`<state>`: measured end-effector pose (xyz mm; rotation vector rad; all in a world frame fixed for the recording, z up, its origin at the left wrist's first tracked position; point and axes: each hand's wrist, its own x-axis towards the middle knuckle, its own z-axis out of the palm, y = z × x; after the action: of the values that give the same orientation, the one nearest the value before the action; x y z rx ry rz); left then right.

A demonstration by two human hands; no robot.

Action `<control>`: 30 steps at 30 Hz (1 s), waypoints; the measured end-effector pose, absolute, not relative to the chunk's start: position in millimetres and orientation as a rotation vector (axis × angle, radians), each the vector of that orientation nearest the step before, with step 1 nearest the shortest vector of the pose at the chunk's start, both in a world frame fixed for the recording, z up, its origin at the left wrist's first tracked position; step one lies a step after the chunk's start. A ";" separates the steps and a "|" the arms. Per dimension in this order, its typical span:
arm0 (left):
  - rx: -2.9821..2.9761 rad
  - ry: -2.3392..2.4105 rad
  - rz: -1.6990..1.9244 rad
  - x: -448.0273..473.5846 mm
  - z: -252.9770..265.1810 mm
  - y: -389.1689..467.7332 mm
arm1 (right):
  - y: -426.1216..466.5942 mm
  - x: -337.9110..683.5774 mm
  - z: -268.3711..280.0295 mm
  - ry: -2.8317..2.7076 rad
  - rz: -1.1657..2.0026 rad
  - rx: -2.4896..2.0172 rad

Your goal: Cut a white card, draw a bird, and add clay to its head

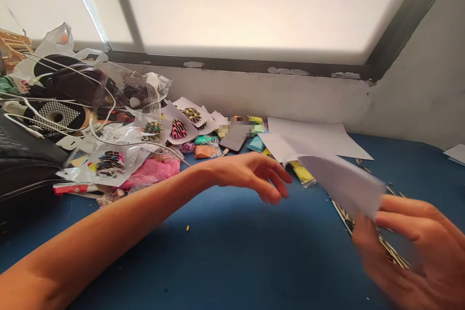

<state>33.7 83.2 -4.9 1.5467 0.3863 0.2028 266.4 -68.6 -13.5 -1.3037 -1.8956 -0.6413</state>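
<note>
My right hand [410, 242] pinches the near right corner of a white sheet of paper [337, 177] between thumb and fingers. The sheet is lifted, bent and slightly blurred; its far left end reaches toward my left hand [254, 174]. That hand hovers over the blue table with its fingers loosely bent and apart, holding nothing. More white paper [308, 131] lies flat behind, by the wall. Partly covered by the lifted sheet and my right hand are thin sticks or strips [394, 254]. A small yellow packet [303, 174] lies just beyond my left fingertips.
On the left stand a piled heap of bags with a white cable [103, 135] and a dark bag [29, 155]. White papers with dark striped pieces and coloured dots [178, 128], a pink cloth [152, 172], coloured packets [207, 150] and a grey phone-like slab [236, 136] lie along the back.
</note>
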 end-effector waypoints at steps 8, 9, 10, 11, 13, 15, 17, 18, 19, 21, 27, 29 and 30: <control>1.305 0.207 0.368 53.9 -10.7 44.2 | -66.3 239.0 -14.8 -2.258 -0.656 -0.966; 1.251 0.243 0.383 55.2 -15.5 45.7 | -66.4 239.7 -16.2 -2.269 -0.618 -0.954; 1.228 0.278 0.397 55.6 -19.8 48.6 | -66.4 241.5 -17.2 -2.254 -0.589 -0.955; 1.211 0.314 0.421 55.1 -23.2 52.4 | -66.2 244.1 -17.6 -2.206 -0.564 -0.984; 1.218 0.388 0.431 51.9 -26.5 60.9 | -64.3 250.7 -15.3 -2.003 -0.504 -1.149; 1.269 0.452 0.427 47.5 -25.7 67.9 | -60.2 257.3 -9.0 -1.666 -0.337 -1.466; 1.342 0.444 0.388 43.5 -22.7 71.8 | -54.8 262.7 -1.1 -1.372 -0.008 -1.724; 1.380 0.418 0.352 41.9 -21.3 72.7 | -52.1 264.8 2.1 -1.287 0.234 -1.765; 1.417 0.389 0.312 40.7 -20.1 73.1 | -49.7 266.5 4.1 -1.222 0.448 -1.802; 1.474 0.369 0.265 39.1 -19.1 72.9 | -46.0 268.5 3.9 -1.123 0.776 -1.835; 1.381 0.472 0.484 43.8 -25.6 70.5 | -42.6 264.9 -7.9 -0.950 0.886 -1.795; 1.296 0.540 0.587 46.4 -28.3 70.7 | -42.0 263.6 -6.3 -0.968 0.865 -1.791; 1.270 0.568 0.620 47.1 -29.2 71.3 | -41.5 263.3 -4.4 -0.983 0.827 -1.791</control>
<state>47.1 71.3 -29.2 1.2701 0.5677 0.6199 263.3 -41.5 -4.4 -1.7915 -0.9834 0.8267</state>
